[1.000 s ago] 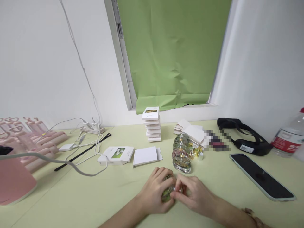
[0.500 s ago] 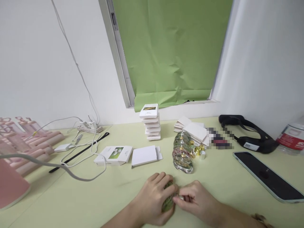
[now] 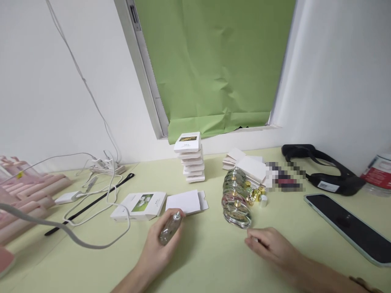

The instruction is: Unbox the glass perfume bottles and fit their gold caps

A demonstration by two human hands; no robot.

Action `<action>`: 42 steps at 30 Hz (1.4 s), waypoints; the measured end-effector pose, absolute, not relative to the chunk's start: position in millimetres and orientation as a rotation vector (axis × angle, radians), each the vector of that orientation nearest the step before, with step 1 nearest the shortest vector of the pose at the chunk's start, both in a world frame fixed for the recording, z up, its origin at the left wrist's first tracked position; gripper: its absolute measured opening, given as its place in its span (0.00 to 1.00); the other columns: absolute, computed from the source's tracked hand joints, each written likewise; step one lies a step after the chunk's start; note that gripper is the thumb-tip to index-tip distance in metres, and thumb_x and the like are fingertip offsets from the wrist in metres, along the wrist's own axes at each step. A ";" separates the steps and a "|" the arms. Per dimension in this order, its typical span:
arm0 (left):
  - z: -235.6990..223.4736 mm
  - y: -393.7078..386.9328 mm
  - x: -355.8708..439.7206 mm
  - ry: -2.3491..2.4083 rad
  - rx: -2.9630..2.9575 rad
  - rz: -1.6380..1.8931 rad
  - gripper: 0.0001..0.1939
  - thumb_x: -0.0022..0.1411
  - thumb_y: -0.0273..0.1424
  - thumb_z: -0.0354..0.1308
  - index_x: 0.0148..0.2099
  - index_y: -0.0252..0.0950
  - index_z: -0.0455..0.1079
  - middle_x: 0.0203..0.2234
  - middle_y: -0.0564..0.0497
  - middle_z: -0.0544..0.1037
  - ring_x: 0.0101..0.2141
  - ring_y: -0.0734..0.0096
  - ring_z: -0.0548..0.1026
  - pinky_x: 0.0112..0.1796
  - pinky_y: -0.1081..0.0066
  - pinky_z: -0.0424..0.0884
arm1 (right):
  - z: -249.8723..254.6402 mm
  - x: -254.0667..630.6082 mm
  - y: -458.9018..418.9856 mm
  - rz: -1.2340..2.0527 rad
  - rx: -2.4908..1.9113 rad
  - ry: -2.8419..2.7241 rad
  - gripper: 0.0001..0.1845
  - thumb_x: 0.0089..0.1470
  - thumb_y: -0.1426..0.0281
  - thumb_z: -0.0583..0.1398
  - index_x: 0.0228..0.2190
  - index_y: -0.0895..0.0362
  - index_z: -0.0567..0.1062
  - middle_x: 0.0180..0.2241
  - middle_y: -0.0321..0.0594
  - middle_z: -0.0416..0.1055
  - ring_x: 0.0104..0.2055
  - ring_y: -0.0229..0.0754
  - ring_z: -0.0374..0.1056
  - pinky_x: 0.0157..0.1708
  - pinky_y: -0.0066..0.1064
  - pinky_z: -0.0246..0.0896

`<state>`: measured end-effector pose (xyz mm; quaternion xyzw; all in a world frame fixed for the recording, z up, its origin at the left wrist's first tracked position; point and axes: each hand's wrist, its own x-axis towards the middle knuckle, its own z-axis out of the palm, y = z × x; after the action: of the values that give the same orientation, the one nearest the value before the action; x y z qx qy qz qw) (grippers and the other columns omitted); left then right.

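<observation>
My left hand (image 3: 159,242) is wrapped round a small glass perfume bottle (image 3: 170,230). The bottle tilts to the upper right, its bare spray nozzle (image 3: 176,215) showing past my fingers. My right hand (image 3: 271,246) is apart from it, fingers pinched round a small cap (image 3: 255,240) that is mostly hidden. Just beyond my right hand, several oval glass bottles (image 3: 237,213) stand in a row without caps. Gold and silver caps (image 3: 256,195) lie beside them. Behind my left hand are an open flat white carton (image 3: 183,202) and a white box with a flower picture (image 3: 142,204).
A stack of white boxes (image 3: 193,162) stands at the back, with more white cartons (image 3: 252,169) right of it. On the right are a phone (image 3: 348,226), a black headset (image 3: 332,179) and a water bottle (image 3: 380,175). Cables (image 3: 106,195) and pink tubes (image 3: 36,199) occupy the left.
My hands have come apart. The left moved left with the bottle, now turned nozzle-up and uncapped. The right drew away to the right with the cap. The view has shifted slightly.
</observation>
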<state>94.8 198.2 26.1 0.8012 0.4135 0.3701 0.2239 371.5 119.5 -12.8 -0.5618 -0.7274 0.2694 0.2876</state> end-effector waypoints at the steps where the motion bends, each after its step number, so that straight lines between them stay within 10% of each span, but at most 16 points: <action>1: 24.2 199.2 94.4 1.131 2.168 1.020 0.08 0.58 0.36 0.49 0.39 0.38 0.63 0.32 0.51 0.72 0.28 0.73 0.70 0.28 0.75 0.66 | -12.0 374.5 122.1 0.699 -1.563 -1.914 0.23 0.56 0.55 0.43 0.17 0.55 0.52 0.16 0.30 0.47 0.18 0.33 0.47 0.20 0.27 0.40; 19: 20.2 181.8 112.9 0.821 2.037 0.750 0.30 0.54 0.57 0.41 0.48 0.39 0.56 0.44 0.46 0.67 0.39 0.67 0.68 0.38 0.68 0.67 | -3.3 400.2 153.0 0.024 -2.181 -1.796 0.25 0.53 0.54 0.49 0.13 0.55 0.61 0.16 0.36 0.65 0.22 0.40 0.61 0.21 0.28 0.41; 24: 17.2 162.9 126.5 0.913 2.139 0.722 0.19 0.63 0.45 0.38 0.51 0.39 0.52 0.44 0.46 0.65 0.45 0.67 0.65 0.46 0.64 0.63 | 2.3 392.7 148.7 -0.030 -2.133 -1.878 0.29 0.59 0.58 0.41 0.20 0.55 0.72 0.23 0.43 0.73 0.27 0.44 0.68 0.24 0.30 0.46; 42: -5.2 165.6 210.3 0.997 2.448 1.142 0.32 0.43 0.49 0.62 0.43 0.36 0.55 0.51 0.39 0.58 0.55 0.51 0.57 0.51 0.53 0.58 | 4.0 399.5 139.6 0.012 -2.125 -1.826 0.24 0.49 0.52 0.53 0.14 0.56 0.67 0.16 0.36 0.67 0.22 0.39 0.63 0.22 0.28 0.42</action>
<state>210.3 165.6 -5.2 0.8429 0.3432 0.3933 0.1306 399.5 139.6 4.0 -0.7476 -0.6423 0.0041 0.1691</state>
